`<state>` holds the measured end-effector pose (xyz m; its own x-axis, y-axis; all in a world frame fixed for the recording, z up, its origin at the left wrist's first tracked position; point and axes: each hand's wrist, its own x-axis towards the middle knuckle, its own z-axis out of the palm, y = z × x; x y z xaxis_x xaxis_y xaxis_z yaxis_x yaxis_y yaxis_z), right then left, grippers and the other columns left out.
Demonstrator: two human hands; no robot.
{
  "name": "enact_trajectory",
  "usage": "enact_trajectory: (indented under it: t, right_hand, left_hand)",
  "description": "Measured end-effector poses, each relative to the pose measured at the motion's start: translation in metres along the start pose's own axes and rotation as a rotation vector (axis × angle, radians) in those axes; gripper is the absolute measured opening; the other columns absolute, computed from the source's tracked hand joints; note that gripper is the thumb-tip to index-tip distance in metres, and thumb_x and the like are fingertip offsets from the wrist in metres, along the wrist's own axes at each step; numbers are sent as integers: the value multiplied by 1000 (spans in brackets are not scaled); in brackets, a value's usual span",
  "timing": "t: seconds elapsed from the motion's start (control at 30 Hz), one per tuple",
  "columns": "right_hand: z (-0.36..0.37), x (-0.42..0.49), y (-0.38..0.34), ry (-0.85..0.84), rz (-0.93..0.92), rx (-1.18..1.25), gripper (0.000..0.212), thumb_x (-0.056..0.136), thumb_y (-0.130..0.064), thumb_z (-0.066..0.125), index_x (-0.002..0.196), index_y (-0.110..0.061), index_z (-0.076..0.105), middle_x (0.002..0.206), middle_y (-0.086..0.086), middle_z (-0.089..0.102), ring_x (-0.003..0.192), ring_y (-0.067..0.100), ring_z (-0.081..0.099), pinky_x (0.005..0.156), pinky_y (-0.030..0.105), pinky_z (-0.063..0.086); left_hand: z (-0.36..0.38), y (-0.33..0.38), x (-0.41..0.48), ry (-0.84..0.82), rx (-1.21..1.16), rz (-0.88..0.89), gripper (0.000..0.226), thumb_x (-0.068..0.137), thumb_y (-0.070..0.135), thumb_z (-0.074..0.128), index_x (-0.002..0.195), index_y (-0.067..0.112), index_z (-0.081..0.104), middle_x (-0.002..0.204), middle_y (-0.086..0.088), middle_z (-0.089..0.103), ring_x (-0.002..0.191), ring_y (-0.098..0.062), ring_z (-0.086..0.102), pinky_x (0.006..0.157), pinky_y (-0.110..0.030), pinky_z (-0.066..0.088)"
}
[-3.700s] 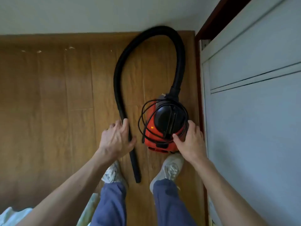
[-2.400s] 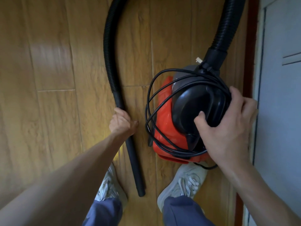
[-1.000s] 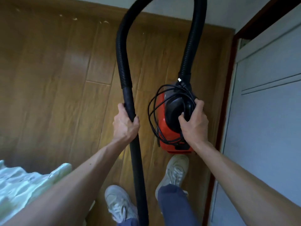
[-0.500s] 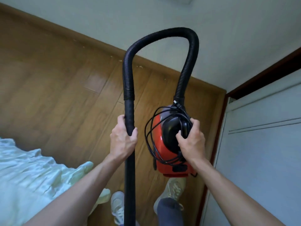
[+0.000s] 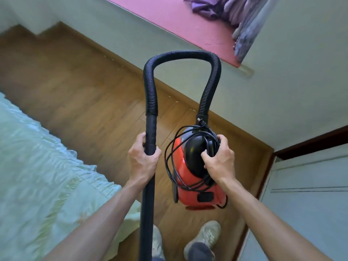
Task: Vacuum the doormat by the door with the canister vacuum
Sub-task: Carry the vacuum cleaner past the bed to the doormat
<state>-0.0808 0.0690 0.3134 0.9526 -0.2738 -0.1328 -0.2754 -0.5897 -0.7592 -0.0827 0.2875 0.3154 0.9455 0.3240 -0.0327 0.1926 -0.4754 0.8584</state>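
1. Wooden floor (image 5: 84, 102) fills the centre, with pale green bedding (image 5: 37, 166) at 9 o'clock, a grey door (image 5: 310, 213) at 4 o'clock and a pink ledge (image 5: 178, 17) at 12 o'clock.
2. Canister vacuum (image 5: 188, 189): red, right of centre, long axis 12–6 o'clock, hose end pointing to 12 o'clock; black cord (image 5: 170, 166) looped around it.
3. Ribbed hose (image 5: 180, 54) arches over toward 11 o'clock into a rigid tube (image 5: 147, 213), which runs straight to 6 o'clock.
4. Left hand (image 5: 144, 161): fingers curled around the tube.
5. Right hand (image 5: 220, 162): fingers and thumb clamp the canister's black top.
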Motion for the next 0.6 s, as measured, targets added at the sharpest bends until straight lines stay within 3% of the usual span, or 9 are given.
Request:
enact_trajectory:
  t: [0.07, 0.2, 0.3, 0.37, 0.43, 0.6]
  right_hand:
    - [-5, -4, -35, 12, -44, 9, 42, 77, -18, 68, 114, -28, 49, 85, -7, 68, 73, 19, 69, 72, 41, 60]
    - [-15, -14, -104, 49, -135, 2, 43, 77, -11, 70, 116, -20, 55, 88, -9, 67, 83, 14, 66, 81, 29, 56]
    - [-22, -20, -150, 59, -177, 20, 46, 77, -10, 71, 119, -18, 56, 87, -10, 64, 82, 13, 64, 80, 22, 51]
    - [-27, -25, -179, 52, -214, 43, 47, 77, -8, 73, 121, -17, 57, 86, -14, 61, 81, 9, 61, 80, 17, 49]
    - [-32, -28, -205, 42, -260, 63, 49, 76, -7, 74, 121, -16, 57, 89, -13, 62, 83, 9, 62, 83, 19, 51]
    - [-39, -32, -262, 13, -357, 113, 55, 75, -7, 77, 126, -14, 57, 98, -12, 65, 90, 8, 66, 90, 28, 56]
  left_hand:
    - [-26, 14, 4, 19, -28, -12, 42, 82, 15, 73, 117, 26, 55, 86, 1, 66, 75, -9, 61, 63, -20, 52]
    - [-77, 47, 16, 69, -82, -37, 45, 84, 13, 73, 124, 22, 54, 92, 0, 64, 75, -6, 60, 56, -8, 46]
    - [-113, 72, 25, 146, -110, -44, 46, 82, 13, 75, 123, 20, 55, 92, -1, 64, 76, -11, 61, 58, -10, 46]
    - [-135, 85, 31, 194, -133, -41, 45, 81, 12, 76, 120, 22, 56, 89, 2, 63, 77, -15, 63, 62, -19, 52]
    - [-157, 97, 35, 239, -147, -19, 45, 80, 12, 77, 118, 22, 56, 88, 3, 63, 76, -12, 63, 64, -25, 55]
    - [-210, 122, 41, 355, -90, 32, 46, 80, 12, 78, 121, 17, 58, 88, 3, 65, 70, -5, 60, 62, -13, 46]
